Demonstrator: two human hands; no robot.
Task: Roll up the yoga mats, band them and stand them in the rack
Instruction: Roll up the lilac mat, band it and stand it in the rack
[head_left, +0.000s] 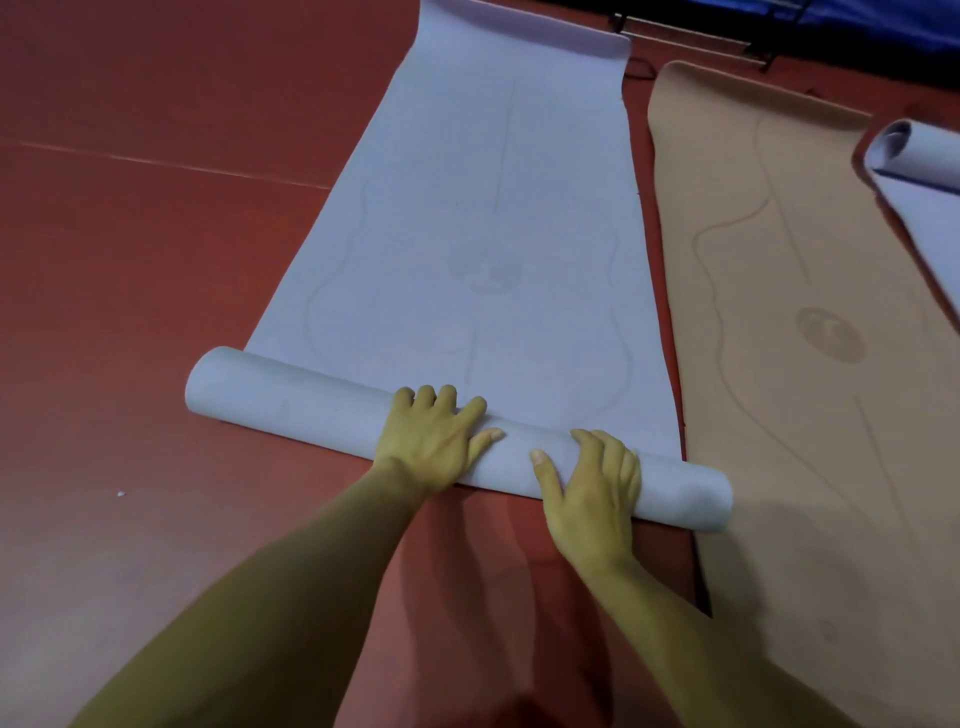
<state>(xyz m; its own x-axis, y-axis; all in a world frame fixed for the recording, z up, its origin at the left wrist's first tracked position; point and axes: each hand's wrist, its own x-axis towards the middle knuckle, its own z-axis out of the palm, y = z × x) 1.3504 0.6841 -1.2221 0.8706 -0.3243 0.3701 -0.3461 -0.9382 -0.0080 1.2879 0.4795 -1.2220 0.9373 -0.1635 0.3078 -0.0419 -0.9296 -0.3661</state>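
A pale lavender yoga mat (467, 218) lies stretched out on the red floor, with faint line markings on it. Its near end is rolled into a short tube (291, 400) lying across the view. My left hand (436, 439) rests on top of the roll near its middle, fingers curved over the far side. My right hand (592, 493) presses on the roll a little to the right, fingers draped over it and thumb pointing left. The far end of the mat curls up slightly.
A tan mat (810, 364) lies flat just to the right, almost touching the roll's right end. Another lavender mat (919, 176), partly rolled, lies at the far right edge. A dark metal rack frame (691, 39) stands at the top. Red floor (130, 260) stretches left.
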